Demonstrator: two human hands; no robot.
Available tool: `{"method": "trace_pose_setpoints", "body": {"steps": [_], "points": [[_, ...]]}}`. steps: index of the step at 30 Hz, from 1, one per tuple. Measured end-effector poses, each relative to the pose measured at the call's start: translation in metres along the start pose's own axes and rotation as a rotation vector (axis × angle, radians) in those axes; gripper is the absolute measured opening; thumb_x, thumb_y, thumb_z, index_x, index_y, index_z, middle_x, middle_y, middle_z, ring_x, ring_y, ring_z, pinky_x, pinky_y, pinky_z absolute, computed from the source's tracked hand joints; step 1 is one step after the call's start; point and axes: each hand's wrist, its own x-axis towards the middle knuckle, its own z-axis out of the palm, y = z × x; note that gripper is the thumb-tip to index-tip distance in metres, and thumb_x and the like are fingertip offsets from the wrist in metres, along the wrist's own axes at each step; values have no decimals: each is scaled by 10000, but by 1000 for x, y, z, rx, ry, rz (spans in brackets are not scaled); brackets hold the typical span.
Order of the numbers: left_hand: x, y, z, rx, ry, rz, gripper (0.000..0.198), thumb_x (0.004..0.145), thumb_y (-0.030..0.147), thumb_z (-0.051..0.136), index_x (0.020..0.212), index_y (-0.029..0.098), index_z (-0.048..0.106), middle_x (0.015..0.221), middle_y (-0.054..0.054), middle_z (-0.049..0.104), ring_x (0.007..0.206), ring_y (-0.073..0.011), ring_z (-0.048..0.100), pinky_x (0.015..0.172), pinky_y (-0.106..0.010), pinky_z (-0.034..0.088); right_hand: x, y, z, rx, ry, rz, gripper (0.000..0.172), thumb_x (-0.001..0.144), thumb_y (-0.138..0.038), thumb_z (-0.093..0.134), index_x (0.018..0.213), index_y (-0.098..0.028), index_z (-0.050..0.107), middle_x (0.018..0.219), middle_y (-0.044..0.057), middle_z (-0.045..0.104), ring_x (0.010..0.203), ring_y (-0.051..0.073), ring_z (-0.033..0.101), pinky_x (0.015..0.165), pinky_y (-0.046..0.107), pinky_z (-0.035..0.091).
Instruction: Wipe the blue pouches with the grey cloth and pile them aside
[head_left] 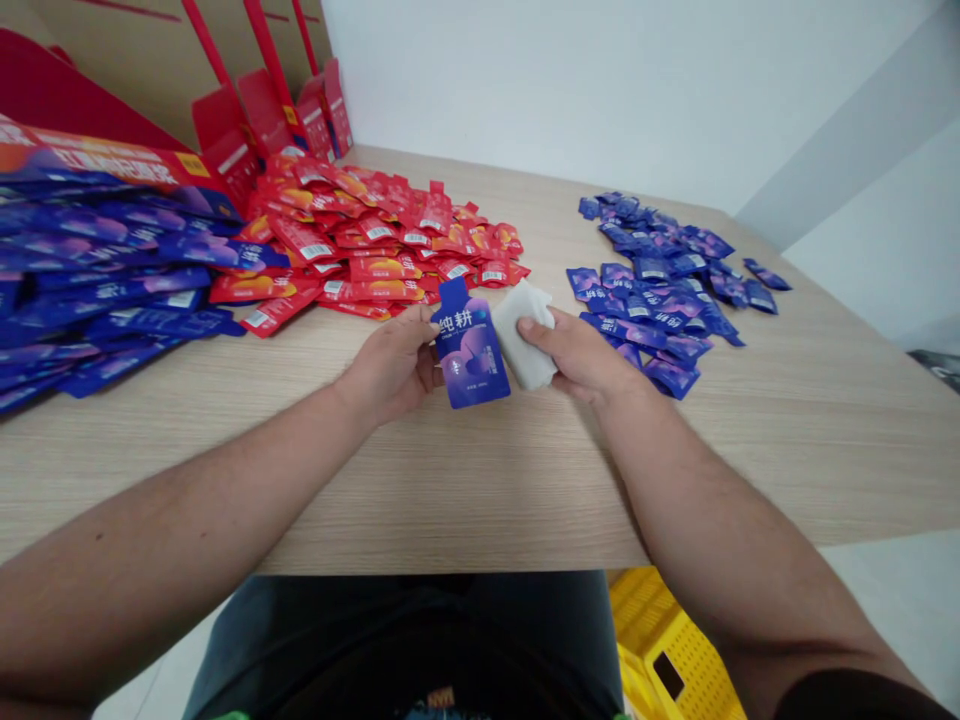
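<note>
Blue-purple foil sachet, upright and printed with white Chinese characters, held at its left edge by the left hand, with a white cloth in the right hand touching its right edge

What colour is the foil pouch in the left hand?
The foil pouch is blue with purple swirls; head view.

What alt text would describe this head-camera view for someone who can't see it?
A person's left hand holds a blue spouted pouch while the right hand presses a white cloth against it, over a wooden table with piles of red packets and blue packets.
</note>
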Motion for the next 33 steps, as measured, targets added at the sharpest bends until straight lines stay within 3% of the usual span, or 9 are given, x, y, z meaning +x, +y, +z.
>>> {"method": "trace_pose_setpoints", "body": {"steps": [3, 9, 15, 20, 26, 30, 33], "points": [[1, -4, 2, -28, 0, -57, 75, 834, 200, 670, 888, 185, 619, 743, -2, 661, 577, -127, 626, 539, -260, 568, -9, 2, 21, 70, -145, -2, 669, 669, -684, 843, 1107, -228, 624, 1010, 73, 786, 812, 241, 739, 690, 365, 601], [-7, -21, 15, 34, 18, -108, 185, 761, 252, 720, 926, 173, 694, 739, -42, 704, 653, -215, 697, 681, -387, 619, -15, 14, 48, -221, -19, -153, 606, 745, -684, 789, 1115, -222, 654, 1043, 64, 790, 934, 270, 736, 777, 396, 606], [-4, -21, 15, 98, 129, 2, 210, 720, 225, 767, 883, 197, 638, 703, 4, 675, 613, -163, 629, 624, -306, 555, -18, 7, 45, -575, 135, -311, 476, 858, -615, 667, 1101, -206, 686, 1039, 82, 778, 943, 280, 710, 835, 418, 564], [-4, -19, 15, -3, 78, 141, 96, 893, 295, 615, 879, 204, 590, 723, 7, 628, 610, -134, 573, 599, -265, 489, -17, 6, 45, -608, 268, -316, 460, 867, -580, 640, 1109, -192, 684, 1048, 106, 771, 941, 288, 705, 835, 426, 554], [-4, -21, 5, 296, 122, 243, 152, 856, 274, 710, 829, 216, 572, 649, 45, 518, 530, -99, 434, 499, -224, 340, -16, 6, 41, -645, 288, -389, 479, 880, -589, 616, 1152, -197, 656, 1109, 125, 752, 1023, 303, 692, 896, 446, 547], [-6, -20, -1, 464, 27, 262, 175, 831, 235, 681, 767, 214, 519, 652, 44, 480, 567, -106, 408, 523, -231, 323, -15, 0, 32, -740, 301, -478, 473, 883, -607, 614, 1117, -197, 643, 1131, 145, 730, 1088, 321, 670, 962, 470, 532], [-9, -17, -1, 607, -75, 311, 189, 820, 214, 631, 737, 215, 461, 660, 46, 451, 602, -114, 391, 549, -241, 328, -16, -7, 26, -715, 321, -451, 467, 894, -582, 611, 1161, -199, 641, 1172, 134, 735, 1082, 312, 676, 953, 472, 541]]}}
